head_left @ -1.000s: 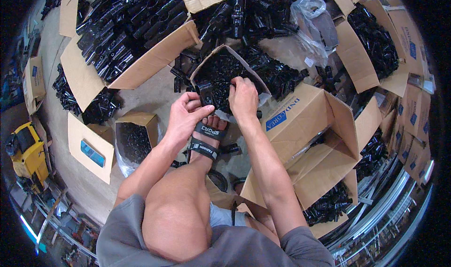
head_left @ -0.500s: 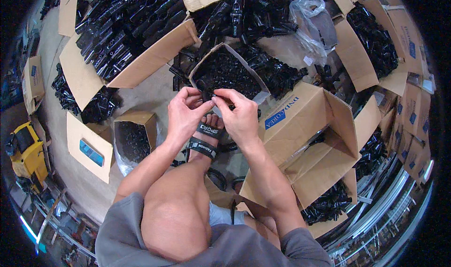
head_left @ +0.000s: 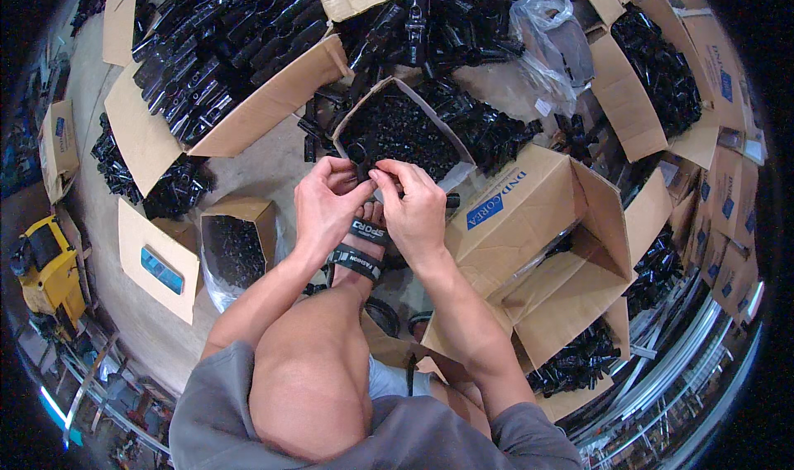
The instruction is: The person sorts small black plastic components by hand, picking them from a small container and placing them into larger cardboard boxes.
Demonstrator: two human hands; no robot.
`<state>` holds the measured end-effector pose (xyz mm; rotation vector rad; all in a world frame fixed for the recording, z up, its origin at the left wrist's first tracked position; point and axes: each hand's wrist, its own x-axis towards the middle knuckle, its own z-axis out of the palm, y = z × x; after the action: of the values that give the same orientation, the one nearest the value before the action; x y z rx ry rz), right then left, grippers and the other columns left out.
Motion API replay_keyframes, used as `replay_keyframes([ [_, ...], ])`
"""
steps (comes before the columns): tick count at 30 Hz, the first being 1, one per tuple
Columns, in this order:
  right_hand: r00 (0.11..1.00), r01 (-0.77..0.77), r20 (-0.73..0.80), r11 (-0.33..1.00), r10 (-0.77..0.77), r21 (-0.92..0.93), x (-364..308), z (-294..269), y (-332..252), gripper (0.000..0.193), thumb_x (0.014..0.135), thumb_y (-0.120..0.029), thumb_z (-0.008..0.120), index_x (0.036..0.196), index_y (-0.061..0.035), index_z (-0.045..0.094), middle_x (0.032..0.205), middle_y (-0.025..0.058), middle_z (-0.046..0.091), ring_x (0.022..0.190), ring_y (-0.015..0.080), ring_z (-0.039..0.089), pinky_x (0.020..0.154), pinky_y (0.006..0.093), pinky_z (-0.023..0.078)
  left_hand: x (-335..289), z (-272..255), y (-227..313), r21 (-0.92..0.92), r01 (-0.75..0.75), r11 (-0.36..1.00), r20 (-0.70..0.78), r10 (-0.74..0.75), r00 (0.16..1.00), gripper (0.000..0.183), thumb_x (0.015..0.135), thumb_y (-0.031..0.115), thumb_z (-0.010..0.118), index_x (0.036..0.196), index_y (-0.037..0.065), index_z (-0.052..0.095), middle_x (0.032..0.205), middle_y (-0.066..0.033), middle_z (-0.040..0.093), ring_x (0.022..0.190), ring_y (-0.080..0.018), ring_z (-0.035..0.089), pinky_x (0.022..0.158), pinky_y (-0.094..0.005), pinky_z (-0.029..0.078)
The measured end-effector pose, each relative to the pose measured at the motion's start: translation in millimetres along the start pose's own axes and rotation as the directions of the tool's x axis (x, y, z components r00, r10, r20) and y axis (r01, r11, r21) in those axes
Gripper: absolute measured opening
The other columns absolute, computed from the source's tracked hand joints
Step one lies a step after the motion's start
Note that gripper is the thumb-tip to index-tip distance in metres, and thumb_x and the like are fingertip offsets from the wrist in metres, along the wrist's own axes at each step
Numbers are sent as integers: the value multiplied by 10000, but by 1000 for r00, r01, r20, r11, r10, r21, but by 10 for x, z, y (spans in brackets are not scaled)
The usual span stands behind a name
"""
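Between the thumb and fingers of my left hand (head_left: 327, 207) is a small black plastic part (head_left: 361, 161), its upper end looking ring-shaped. My right hand (head_left: 413, 209) is pinched closed at the right side of that part; whatever sits between its fingertips is too small and hidden to make out. Both hands meet above my sandaled foot (head_left: 361, 243). Just beyond them stands an open box (head_left: 442, 116) filled with small black pieces, and the held part overlaps its near edge.
A tipped, open carton (head_left: 517, 197) lies to the right. At left is a smaller box of black pieces (head_left: 236, 247), beside a phone (head_left: 161, 269) on a carton flap. Large cartons of black parts (head_left: 231, 48) and a clear plastic bag (head_left: 550, 44) are farther back.
My right hand has shifted slightly left and down, with its fingers still pinched at the black part. My left hand stays nearly in place.
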<state>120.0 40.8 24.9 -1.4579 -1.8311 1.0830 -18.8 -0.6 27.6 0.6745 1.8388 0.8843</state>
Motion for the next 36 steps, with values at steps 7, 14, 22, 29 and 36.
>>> replay_keyframes([
  [7,999,-11,28,993,15,-118,40,-1,-42,188,953,-204,688,898,-25,672,869,147,695,841,354,665,753,448,530,-18,-2,24,41,-2,999,7,2,1000,394,815,174,845,1079,-52,661,1005,-189,773,934,-191,751,812,-323,596],
  [14,993,110,70,967,-97,-231,44,-77,-33,231,982,-244,636,938,-17,621,881,168,651,868,375,633,778,462,518,-7,72,-72,-30,-47,998,-12,46,999,341,818,127,847,1040,-23,635,911,-118,755,847,-106,687,733,-272,564],
  [22,984,158,115,958,-134,-239,70,-130,-52,242,926,-233,680,1022,-28,594,984,179,630,886,381,623,788,478,519,-10,50,-151,-116,27,993,25,-25,999,367,818,140,835,1080,-47,660,1006,-167,767,947,-178,740,832,-313,597],
  [29,982,154,158,929,-105,-337,63,-85,-64,328,1011,-304,612,807,-48,603,777,159,637,735,393,633,682,489,508,-95,-202,-68,-27,14,1000,33,-14,999,425,793,140,862,1117,-44,659,1008,-168,767,930,-187,740,823,-323,596],
  [36,962,-186,-251,933,109,-308,549,-580,311,305,1026,-248,584,858,3,620,801,217,652,758,436,634,693,504,479,-40,-1593,-277,488,245,838,-302,-102,948,506,782,216,830,1214,-1,681,1124,-198,751,1036,-263,738,908,-373,572],
])
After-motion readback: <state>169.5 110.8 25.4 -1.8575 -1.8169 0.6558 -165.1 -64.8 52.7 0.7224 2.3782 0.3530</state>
